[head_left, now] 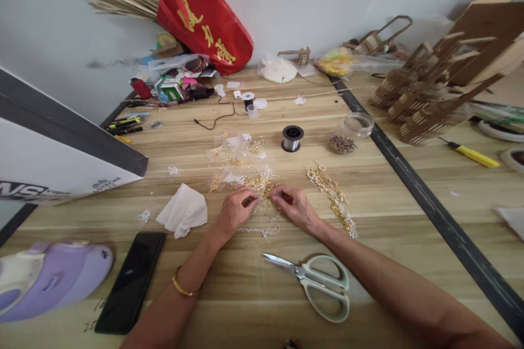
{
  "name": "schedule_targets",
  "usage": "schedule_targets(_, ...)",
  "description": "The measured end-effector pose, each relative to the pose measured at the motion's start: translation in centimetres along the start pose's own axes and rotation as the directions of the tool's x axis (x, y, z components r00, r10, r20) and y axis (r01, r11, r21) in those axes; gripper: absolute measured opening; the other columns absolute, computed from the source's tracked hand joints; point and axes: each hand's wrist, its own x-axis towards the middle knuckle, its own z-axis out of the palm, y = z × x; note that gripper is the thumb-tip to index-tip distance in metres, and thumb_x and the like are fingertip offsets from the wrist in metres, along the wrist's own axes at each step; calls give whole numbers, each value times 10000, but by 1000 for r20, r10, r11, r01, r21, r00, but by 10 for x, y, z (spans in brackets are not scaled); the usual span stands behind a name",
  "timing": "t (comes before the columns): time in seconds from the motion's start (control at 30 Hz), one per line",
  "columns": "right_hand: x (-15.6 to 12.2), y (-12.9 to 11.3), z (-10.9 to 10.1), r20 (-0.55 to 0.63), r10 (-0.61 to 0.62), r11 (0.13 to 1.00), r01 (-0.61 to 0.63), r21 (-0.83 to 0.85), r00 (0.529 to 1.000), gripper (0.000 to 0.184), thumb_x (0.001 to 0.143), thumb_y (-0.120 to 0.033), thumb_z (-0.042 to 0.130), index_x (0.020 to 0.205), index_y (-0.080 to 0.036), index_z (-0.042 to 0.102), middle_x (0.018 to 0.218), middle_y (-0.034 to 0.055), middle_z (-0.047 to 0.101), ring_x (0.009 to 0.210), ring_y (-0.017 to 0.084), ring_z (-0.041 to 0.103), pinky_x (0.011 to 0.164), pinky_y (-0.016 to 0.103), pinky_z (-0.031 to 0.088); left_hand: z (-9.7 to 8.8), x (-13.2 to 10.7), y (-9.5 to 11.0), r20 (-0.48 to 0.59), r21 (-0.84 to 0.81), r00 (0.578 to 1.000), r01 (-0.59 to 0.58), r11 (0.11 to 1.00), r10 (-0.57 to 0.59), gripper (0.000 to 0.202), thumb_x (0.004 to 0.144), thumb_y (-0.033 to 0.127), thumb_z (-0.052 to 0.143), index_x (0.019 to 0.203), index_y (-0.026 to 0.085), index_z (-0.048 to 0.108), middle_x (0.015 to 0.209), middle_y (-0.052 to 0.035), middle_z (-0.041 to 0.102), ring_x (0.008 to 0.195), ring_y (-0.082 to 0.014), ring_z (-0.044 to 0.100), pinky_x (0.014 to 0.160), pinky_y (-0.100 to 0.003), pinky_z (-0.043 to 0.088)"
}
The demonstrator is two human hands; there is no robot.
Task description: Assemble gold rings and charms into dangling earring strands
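My left hand (pixel 237 208) rests at the left side of a loose pile of gold and silver beads (pixel 262 184), thumb and fingertips pinched together. Across the pile, my right hand (pixel 295 206) is also closed in a pinch at its right edge. Whatever lies between the fingertips of either hand is too small to make out. Just below the hands lies a silver chain (pixel 264 230). To the right of my right hand is a bundle of gold and silver chains (pixel 333 196). White-handled scissors (pixel 313 281) lie in front, blades pointing left.
Behind the pile stand a wire spool (pixel 292 139) and a glass jar (pixel 344 136) of dark beads. On the left are a white cloth (pixel 184 211), a black phone (pixel 130 283) and a purple bottle-like object (pixel 73 278). Wooden baskets (pixel 421 103) stand at right.
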Motion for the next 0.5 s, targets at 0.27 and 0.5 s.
schedule_targets(0.27, 0, -3, 0, 10, 16, 1000, -16, 19, 1000, 160, 816, -275, 517, 809, -137, 599, 630, -7, 532, 543, 98, 443, 500, 203, 354, 1, -3, -1, -19, 12, 997, 74, 997, -73, 100, 740, 112, 573, 817, 159, 616, 758, -34, 667, 706, -138, 621, 683, -259, 504)
schedule_targets(0.5, 0, -3, 0, 12, 18, 999, -19, 28, 1000, 169, 815, -282, 515, 797, -137, 599, 636, -7, 529, 563, 105, 456, 518, 209, 361, 1, -1, -2, -9, -14, 999, 41, 999, -41, 101, 744, 91, 577, 807, 149, 631, 769, -43, 675, 721, -141, 622, 710, -267, 505)
